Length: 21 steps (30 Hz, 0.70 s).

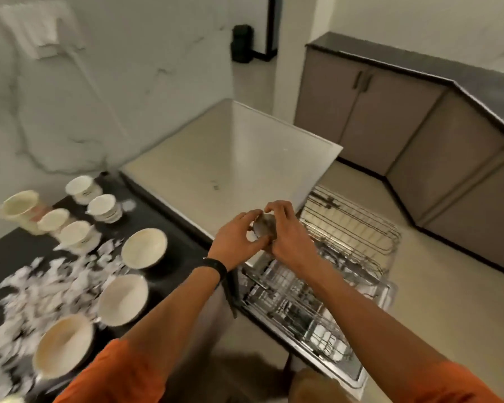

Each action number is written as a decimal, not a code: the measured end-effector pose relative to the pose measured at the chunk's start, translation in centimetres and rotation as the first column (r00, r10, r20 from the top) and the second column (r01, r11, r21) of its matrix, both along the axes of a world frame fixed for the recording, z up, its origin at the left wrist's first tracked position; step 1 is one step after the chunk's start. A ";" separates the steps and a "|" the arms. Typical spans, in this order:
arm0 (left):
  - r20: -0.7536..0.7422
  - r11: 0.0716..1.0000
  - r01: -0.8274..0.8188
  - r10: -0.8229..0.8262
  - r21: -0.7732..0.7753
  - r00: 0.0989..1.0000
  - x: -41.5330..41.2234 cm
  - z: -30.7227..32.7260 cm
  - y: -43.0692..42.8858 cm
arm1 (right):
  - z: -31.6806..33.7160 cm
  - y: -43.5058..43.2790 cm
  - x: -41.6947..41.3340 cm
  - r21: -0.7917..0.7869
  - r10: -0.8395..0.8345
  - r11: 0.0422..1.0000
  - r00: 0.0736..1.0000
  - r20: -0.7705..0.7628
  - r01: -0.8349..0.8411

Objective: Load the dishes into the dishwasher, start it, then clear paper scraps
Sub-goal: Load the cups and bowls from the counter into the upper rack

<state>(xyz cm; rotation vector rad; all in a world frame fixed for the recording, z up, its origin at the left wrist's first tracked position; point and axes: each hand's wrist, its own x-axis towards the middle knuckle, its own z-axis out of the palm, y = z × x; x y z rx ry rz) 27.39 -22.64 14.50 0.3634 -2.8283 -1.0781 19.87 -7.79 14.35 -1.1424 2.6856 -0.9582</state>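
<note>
Both hands meet over the open dishwasher, holding one small round greyish dish point(264, 225) between them. My left hand point(236, 237) grips its left side and my right hand point(285, 228) curls over its top and right. Below them the pulled-out wire racks point(346, 228) and lower rack point(300, 303) stand out from the dishwasher point(216, 170). On the dark counter point(154, 216) to the left stand three cream bowls point(144, 248) point(123, 299) point(63, 346), several white cups point(79, 186) and a cream jug point(21, 209). Torn paper scraps point(50, 283) lie scattered among them.
Grey cabinets point(390, 117) under a dark worktop run along the right and back. The beige floor point(361, 181) lies between them and the open racks. A marble-look wall point(99, 82) backs the counter. A dark bin point(242, 43) stands in the far doorway.
</note>
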 end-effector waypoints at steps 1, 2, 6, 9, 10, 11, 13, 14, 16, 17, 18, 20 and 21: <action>0.018 1.000 0.023 -0.023 0.015 1.000 -1.4 0.0 0.8 | -0.2 1.0 -0.6 -0.002 -0.021 1.000 1.000 0.003 0.021; 0.033 0.998 0.052 -0.053 0.025 0.998 -3.1 0.0 2.0 | -0.4 2.3 -1.6 -0.010 -0.048 0.999 0.999 0.005 0.048; 0.105 0.987 0.155 -0.158 0.040 0.982 -9.8 -0.1 6.7 | -1.5 7.1 -5.5 -0.029 -0.140 0.990 0.990 0.032 0.140; 0.190 0.976 0.218 -0.219 0.029 0.957 -15.0 -1.2 10.4 | -3.3 10.8 -9.3 -0.007 -0.180 0.983 0.981 0.074 0.181; 0.216 0.972 0.233 -0.235 0.031 0.948 -16.5 -1.7 11.6 | -4.0 12.0 -10.4 -0.006 -0.196 0.980 0.976 0.090 0.198; 0.237 0.968 0.249 -0.250 0.036 0.939 -17.7 -2.1 12.6 | -4.6 13.0 -11.3 -0.006 -0.208 0.978 0.972 0.108 0.210; 0.277 0.958 0.284 -0.280 0.026 0.919 -20.5 -3.1 15.2 | -6.1 15.5 -13.4 0.001 -0.240 0.970 0.958 0.154 0.243; 0.290 0.954 0.301 -0.291 0.012 0.911 -21.8 -3.7 16.4 | -6.8 16.6 -14.3 0.009 -0.254 0.967 0.952 0.171 0.256; 0.316 0.952 0.306 -0.290 0.000 0.903 -23.9 -5.0 18.2 | -8.0 18.9 -16.0 0.035 -0.295 0.955 0.939 0.179 0.294; 0.328 0.952 0.307 -0.289 -0.002 0.899 -25.1 -5.8 19.0 | -8.8 20.1 -16.8 0.064 -0.326 0.945 0.926 0.190 0.320; 0.336 0.949 0.314 -0.292 -0.012 0.895 -26.1 -6.7 19.7 | -9.8 21.4 -17.4 0.102 -0.362 0.932 0.910 0.201 0.348; 0.347 0.939 0.342 -0.310 -0.035 0.885 -28.0 -8.5 20.9 | -11.9 23.9 -18.1 0.186 -0.428 0.899 0.882 0.197 0.396; 0.354 0.935 0.354 -0.318 -0.040 0.880 -28.8 -9.2 21.3 | -12.9 25.0 -18.2 0.230 -0.441 0.888 0.878 0.184 0.398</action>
